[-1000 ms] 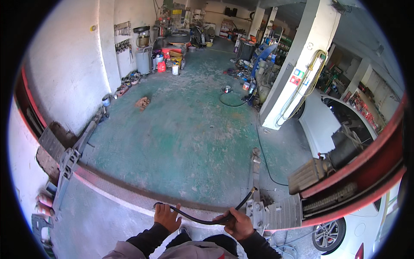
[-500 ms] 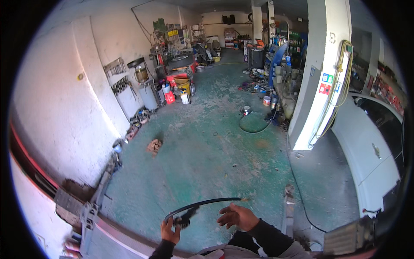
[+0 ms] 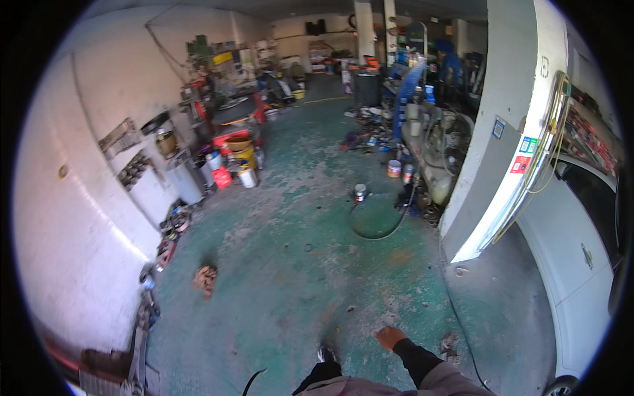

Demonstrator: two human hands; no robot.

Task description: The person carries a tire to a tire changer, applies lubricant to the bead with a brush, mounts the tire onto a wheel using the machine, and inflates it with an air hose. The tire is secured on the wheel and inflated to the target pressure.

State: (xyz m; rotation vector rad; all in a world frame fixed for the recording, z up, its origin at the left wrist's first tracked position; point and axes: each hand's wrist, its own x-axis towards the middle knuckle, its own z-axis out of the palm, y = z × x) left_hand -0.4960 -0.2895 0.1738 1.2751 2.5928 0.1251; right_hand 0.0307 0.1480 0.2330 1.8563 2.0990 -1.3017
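Note:
My right hand (image 3: pixel 389 338) hangs low in front of me, over the green floor, at the end of a dark sleeve. It is small and blurred, so how its fingers lie does not show. Nothing can be seen sticking out of it. My left hand is out of view below the lower edge. Near that edge, to the left of my leg, the end of a thin curved black strip (image 3: pixel 253 379) pokes up; what holds it is hidden. My shoe (image 3: pixel 326 354) shows on the floor between the strip and my right hand.
A crumpled brown rag (image 3: pixel 206 280) lies on the floor ahead left. Further on are a small can (image 3: pixel 360 193) and a looped hose (image 3: pixel 376 237). Metal lift arms flank me. A white pillar (image 3: pixel 502 158) and a white car (image 3: pixel 568 244) stand right. Buckets (image 3: pixel 242 153) line the left.
My left hand, which held the curved black strip and a dark bristly piece, has dropped out of view. My right hand has moved right and its spread fingers no longer show. The view has shifted.

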